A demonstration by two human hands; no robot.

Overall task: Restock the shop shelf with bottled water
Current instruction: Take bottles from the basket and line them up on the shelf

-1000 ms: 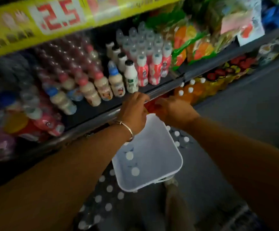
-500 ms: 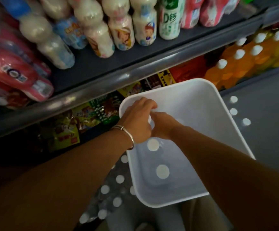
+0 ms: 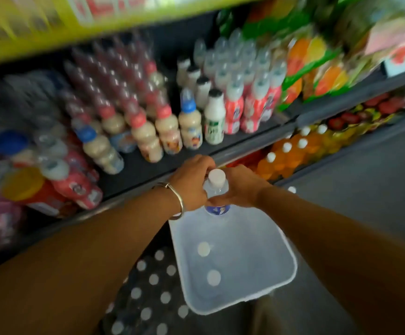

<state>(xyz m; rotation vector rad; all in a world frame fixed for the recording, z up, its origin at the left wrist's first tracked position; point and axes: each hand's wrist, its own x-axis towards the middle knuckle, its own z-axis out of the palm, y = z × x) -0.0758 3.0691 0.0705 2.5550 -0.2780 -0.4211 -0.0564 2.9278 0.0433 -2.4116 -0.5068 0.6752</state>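
Shelf stock at far left [image 3: 25, 112] smeared by motion blur; labels unreadable. Yellow price strip [image 3: 80, 18] blurred, digits illegible, top cut by frame edge. Water bottle [image 3: 216, 189] mostly covered by left hand [image 3: 191, 182] and right hand [image 3: 242, 187]; only cap, shoulder and blue label strip visible. Fingertips of both hands hidden behind bottle. Bin [image 3: 281, 243] far rim covered by hands. Both forearms cut by lower frame edge. Snack bags [image 3: 317, 64] blurred, print unreadable.

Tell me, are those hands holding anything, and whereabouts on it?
Yes. Both the left hand and right hand grip a clear plastic water bottle with a white cap around its shoulder, just below the cap, above the white plastic bin.
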